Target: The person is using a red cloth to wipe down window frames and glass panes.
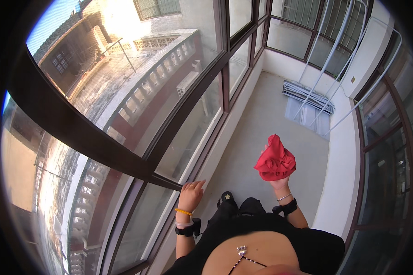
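A crumpled red cloth (pixel 276 161) lies bunched over my right hand (pixel 280 182), which is held out over the floor. The cloth covers most of the palm, and a few fingertips show at its left edge. My left hand (pixel 191 196) is at the brown window frame (pixel 165 180), its back turned up and its fingers pointing away from me. It overlaps the end of the dark rail; whether the fingers grip the rail is hidden.
White metal rods (pixel 325 55) lean at the far right above a folded metal rack (pixel 308 97) and clear plastic sheets (pixel 308 117). Low white walls (pixel 242 92) border the grey floor (pixel 251 120). Brown-framed glass (pixel 382 172) stands on my right. Outside are a balustrade (pixel 155 77) and an air-conditioner unit (pixel 187 84).
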Motion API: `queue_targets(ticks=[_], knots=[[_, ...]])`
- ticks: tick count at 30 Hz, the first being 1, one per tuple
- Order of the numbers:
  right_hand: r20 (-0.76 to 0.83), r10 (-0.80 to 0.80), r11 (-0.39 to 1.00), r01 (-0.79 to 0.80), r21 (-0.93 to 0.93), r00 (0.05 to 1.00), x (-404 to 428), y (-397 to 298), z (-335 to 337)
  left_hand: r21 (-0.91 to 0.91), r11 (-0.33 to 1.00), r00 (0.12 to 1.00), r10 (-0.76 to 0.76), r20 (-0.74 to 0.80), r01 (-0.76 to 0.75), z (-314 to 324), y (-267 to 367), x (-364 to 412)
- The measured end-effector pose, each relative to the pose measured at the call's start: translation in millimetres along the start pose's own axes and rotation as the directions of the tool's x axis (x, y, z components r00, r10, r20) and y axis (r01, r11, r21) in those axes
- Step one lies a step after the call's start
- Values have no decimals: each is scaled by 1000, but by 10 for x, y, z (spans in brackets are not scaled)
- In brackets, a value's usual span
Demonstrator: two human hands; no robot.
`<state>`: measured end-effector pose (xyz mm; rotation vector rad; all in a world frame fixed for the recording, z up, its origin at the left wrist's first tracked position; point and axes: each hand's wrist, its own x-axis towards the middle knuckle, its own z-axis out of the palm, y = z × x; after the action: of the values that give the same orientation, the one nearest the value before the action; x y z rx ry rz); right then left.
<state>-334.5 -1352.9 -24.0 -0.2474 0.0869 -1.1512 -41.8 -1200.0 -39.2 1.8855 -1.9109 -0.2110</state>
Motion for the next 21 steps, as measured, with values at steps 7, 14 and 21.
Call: queue_targets(ticks=[7, 14, 21], knots=[[34, -116, 992, 118, -52, 993, 1179, -479, -301, 266, 939, 785, -6, -620, 217, -740, 118, 770], [131, -178, 936, 209, -284, 975, 3078, -633, 22, 170, 684, 204, 32, -978, 709, -1259, -308, 596], [479, -490, 293, 656, -696, 728, 4872, -368, 691, 164, 410, 105, 162, -981, 897, -1284, -625, 680]])
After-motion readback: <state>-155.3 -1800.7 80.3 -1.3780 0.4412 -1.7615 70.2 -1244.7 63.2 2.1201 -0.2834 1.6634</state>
